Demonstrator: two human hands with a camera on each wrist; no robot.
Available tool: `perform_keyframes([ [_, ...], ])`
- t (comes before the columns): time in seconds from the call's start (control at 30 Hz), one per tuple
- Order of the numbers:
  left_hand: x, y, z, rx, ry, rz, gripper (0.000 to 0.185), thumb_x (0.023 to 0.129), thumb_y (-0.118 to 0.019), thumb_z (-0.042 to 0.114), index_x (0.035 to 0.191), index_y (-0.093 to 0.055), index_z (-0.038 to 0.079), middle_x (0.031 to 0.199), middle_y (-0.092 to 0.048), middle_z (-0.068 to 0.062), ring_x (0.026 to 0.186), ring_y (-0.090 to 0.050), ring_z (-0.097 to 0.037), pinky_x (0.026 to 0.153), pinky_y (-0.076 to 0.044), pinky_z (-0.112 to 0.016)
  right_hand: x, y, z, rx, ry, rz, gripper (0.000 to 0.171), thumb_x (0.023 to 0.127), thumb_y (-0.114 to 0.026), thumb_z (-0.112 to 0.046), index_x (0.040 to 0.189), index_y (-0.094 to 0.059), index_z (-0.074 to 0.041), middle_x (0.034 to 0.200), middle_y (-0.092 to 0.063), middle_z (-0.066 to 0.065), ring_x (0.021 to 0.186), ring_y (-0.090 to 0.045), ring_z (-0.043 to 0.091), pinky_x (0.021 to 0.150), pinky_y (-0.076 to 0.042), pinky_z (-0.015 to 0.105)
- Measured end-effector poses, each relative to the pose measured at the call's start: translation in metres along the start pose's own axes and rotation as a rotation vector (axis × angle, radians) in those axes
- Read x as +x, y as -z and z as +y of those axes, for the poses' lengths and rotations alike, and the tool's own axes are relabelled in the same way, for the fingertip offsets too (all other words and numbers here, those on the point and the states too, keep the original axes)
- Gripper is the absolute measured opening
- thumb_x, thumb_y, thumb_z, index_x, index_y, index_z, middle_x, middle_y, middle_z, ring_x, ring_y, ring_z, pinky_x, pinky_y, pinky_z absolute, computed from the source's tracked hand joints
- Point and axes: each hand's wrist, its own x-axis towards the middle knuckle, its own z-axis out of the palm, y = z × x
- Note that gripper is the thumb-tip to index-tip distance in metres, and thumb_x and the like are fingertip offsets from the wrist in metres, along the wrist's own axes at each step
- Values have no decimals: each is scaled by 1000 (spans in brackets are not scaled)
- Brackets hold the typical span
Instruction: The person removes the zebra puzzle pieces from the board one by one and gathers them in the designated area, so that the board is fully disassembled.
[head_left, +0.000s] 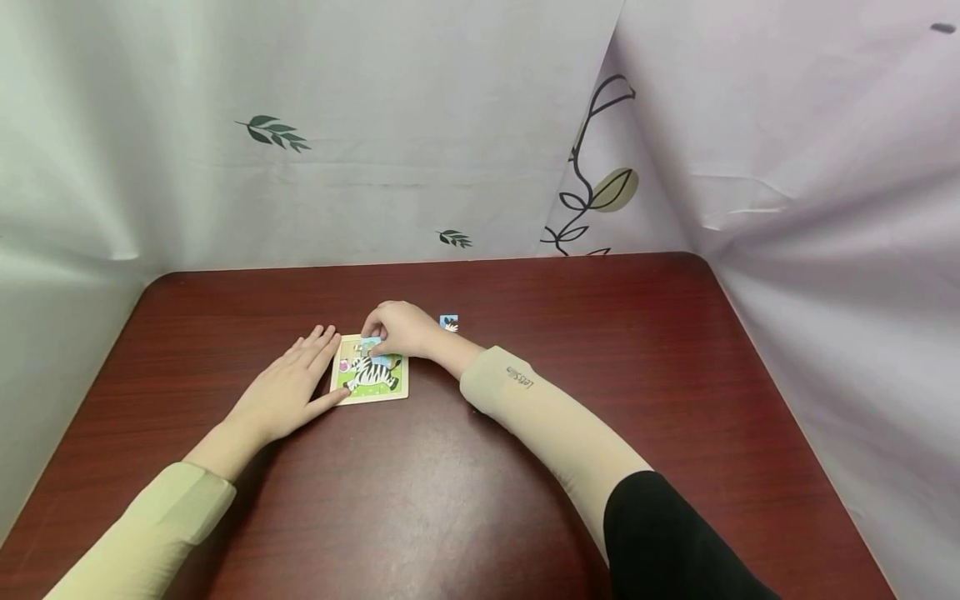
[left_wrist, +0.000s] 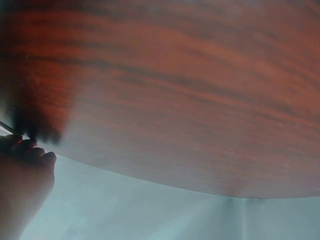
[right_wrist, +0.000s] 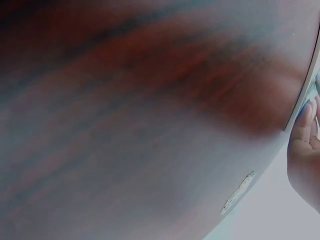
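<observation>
A square zebra jigsaw puzzle [head_left: 369,389] in a pale wooden tray frame lies on the table. My left hand [head_left: 288,389] rests along its left side, fingers straight, thumb touching the lower left corner. Over the puzzle's upper part, my right hand [head_left: 405,329] pinches a blue puzzle piece [head_left: 370,342] between thumb and fingers. That hand covers the upper right of the puzzle. In the right wrist view, the right hand [right_wrist: 304,150] is at the image edge beside the tray's rim [right_wrist: 301,100]. The left wrist view catches the left hand [left_wrist: 25,175] in shadow.
A loose puzzle piece [head_left: 449,322] with zebra print lies right of the tray, just behind the right wrist. The dark red wooden table [head_left: 600,358] has rounded back corners. Pale leaf-patterned curtains [head_left: 375,150] hang behind and at both sides.
</observation>
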Motion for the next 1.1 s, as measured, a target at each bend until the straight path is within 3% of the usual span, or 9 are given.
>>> perform_keyframes([
  [0.33, 0, -1, 0, -2, -2, 9, 88, 88, -48, 62, 148, -25, 2, 154, -25, -16, 143, -19, -31, 119, -16, -42, -1, -1, 2, 52, -8, 13, 19, 81, -75, -29, 96, -66, -23, 88, -57, -10, 78, -52, 3, 68, -42, 11],
  [0.63, 0, -1, -1, -3, 3, 0, 89, 88, -46, 64, 149, -24, 2, 154, -24, -16, 144, -18, -31, 119, -17, -43, -2, 2, 3, 167, 11, 42, 5, 87, -69, -22, 90, -66, -21, 82, -60, -9, 73, -54, 3, 64, -44, 12],
  [1.1, 0, 1, 1, -2, 6, -7, 89, 88, -47, 63, 149, -24, 2, 154, -23, -17, 144, -18, -31, 119, -17, -42, -1, 2, 3, 62, -13, -2, 15, 82, -73, -26, 95, -68, -23, 85, -60, -12, 78, -55, 1, 69, -44, 12],
])
